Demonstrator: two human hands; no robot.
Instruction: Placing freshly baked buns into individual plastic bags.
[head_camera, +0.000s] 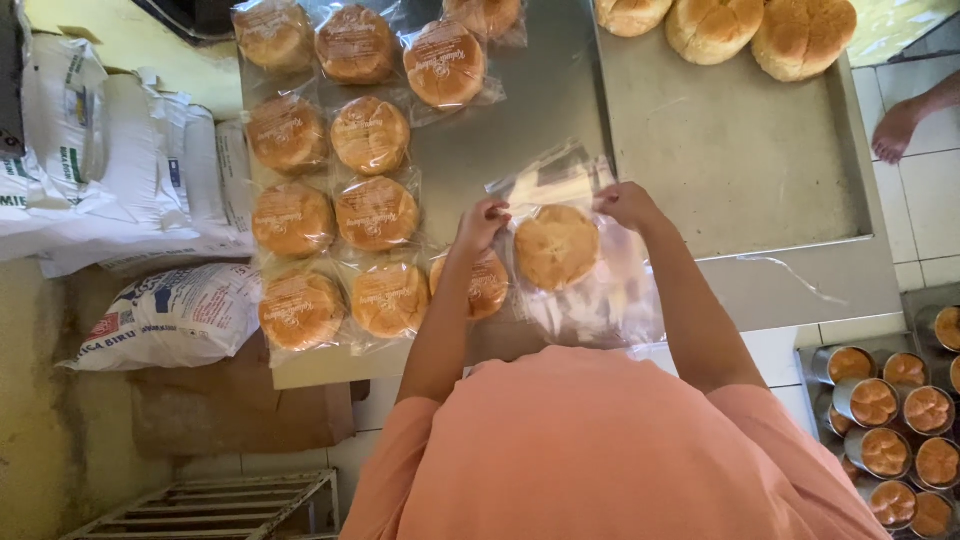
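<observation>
Both hands, left hand (483, 222) and right hand (626, 203), pinch the clear bag (590, 300) holding a bun (556, 246).

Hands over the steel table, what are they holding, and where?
Both the left hand and right hand pinch the top edge of a clear plastic bag with a bun inside.

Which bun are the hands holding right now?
The bun in the clear bag between the left hand and right hand. The other wrapped buns lie untouched in rows beside it.
</observation>
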